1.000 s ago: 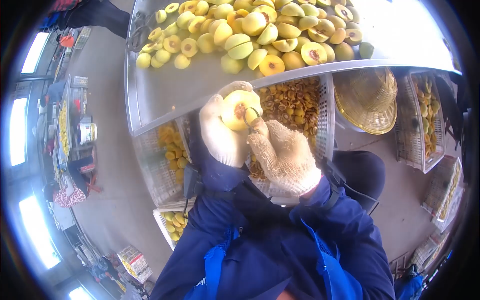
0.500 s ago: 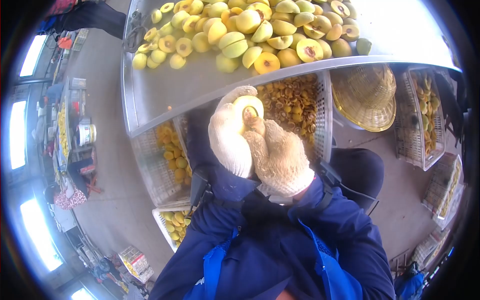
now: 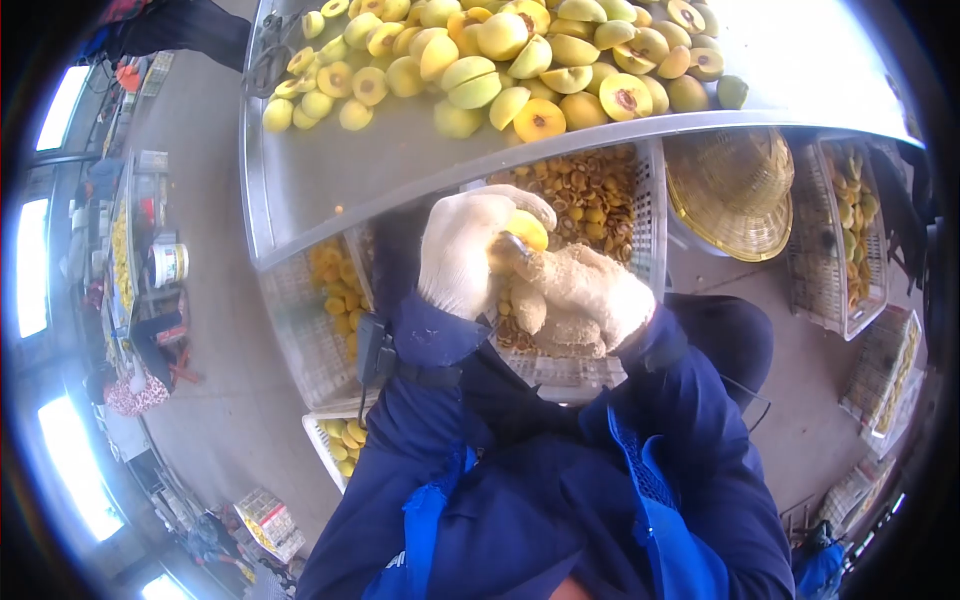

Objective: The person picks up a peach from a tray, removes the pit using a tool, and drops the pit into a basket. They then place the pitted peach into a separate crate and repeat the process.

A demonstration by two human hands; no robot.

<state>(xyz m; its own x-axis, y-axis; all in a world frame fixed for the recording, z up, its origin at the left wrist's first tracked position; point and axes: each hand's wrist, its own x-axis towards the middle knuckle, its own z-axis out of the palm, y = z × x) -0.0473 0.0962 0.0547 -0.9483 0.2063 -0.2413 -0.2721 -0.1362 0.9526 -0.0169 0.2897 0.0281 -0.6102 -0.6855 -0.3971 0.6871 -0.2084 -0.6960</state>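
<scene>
My left hand point(image 3: 458, 252), in a white knit glove, is closed around a yellow peach half point(image 3: 528, 230). My right hand point(image 3: 588, 298), in a browner, soiled glove, is closed with its thumb and finger up against the fruit. Between them shows the shiny tip of a small metal tool point(image 3: 514, 243); its handle is hidden in the right glove. Both hands are over a white plastic crate point(image 3: 653, 225) of brown-orange pits and scraps. Just beyond lies a metal-topped table point(image 3: 385, 170) with a heap of halved peaches point(image 3: 470, 82).
Crates of yellow fruit halves point(image 3: 335, 290) stand left of my legs. A woven straw hat point(image 3: 730, 190) sits right of the pit crate, and another fruit crate point(image 3: 850, 240) beyond it. Along the left, a white bucket point(image 3: 168, 264) and a seated person point(image 3: 140, 390) are farther off.
The peach half has turned in my left hand, its cut face and pit no longer facing up. My right hand has shifted right and rotated, and the metal tip now shows.
</scene>
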